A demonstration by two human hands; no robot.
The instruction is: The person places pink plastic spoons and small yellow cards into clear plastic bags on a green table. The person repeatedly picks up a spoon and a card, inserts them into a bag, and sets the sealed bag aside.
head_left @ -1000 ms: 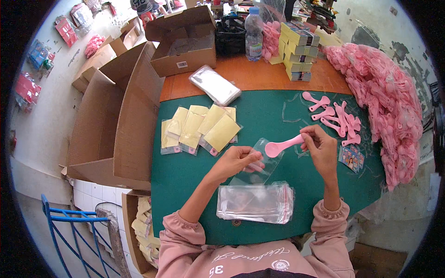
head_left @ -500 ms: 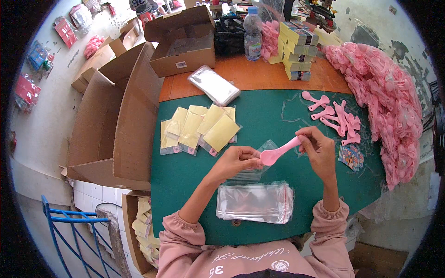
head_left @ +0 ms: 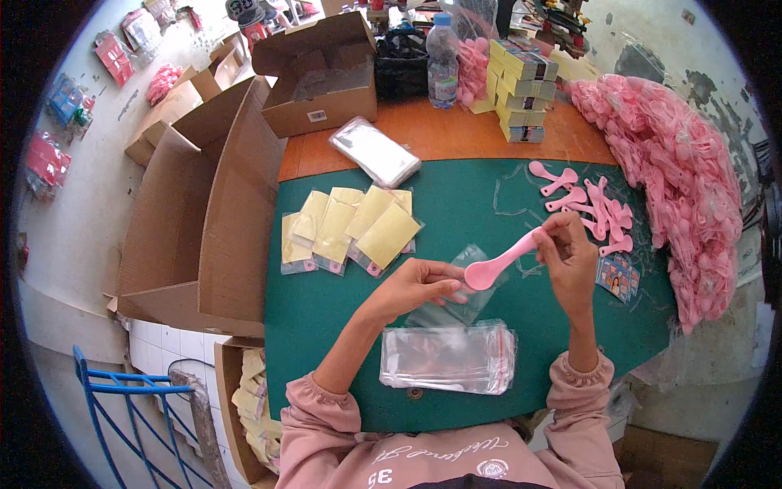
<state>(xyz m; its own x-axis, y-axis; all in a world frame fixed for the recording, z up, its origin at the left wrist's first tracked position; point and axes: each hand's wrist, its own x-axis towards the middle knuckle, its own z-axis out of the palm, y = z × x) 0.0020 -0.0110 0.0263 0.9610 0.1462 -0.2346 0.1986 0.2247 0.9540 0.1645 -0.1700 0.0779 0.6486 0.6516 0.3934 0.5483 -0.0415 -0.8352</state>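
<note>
You pinched the handle of the pink spoon (head_left: 503,262) in your right hand (head_left: 570,262), fingers closed on it, with its bowl angled down toward the clear sleeve (head_left: 460,289), so it met the opening. Your left hand (head_left: 417,285) gripped that sleeve against the green mat (head_left: 326,310), steadying it. The stack of empty sleeves (head_left: 448,357) lay just below your hands, loose pink spoons (head_left: 588,204) near your right.

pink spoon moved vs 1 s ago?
Yes. The pink spoon, held by the right hand, has dropped its bowl left and down toward the clear bag in the left hand, judged against the yellow packets.
</note>
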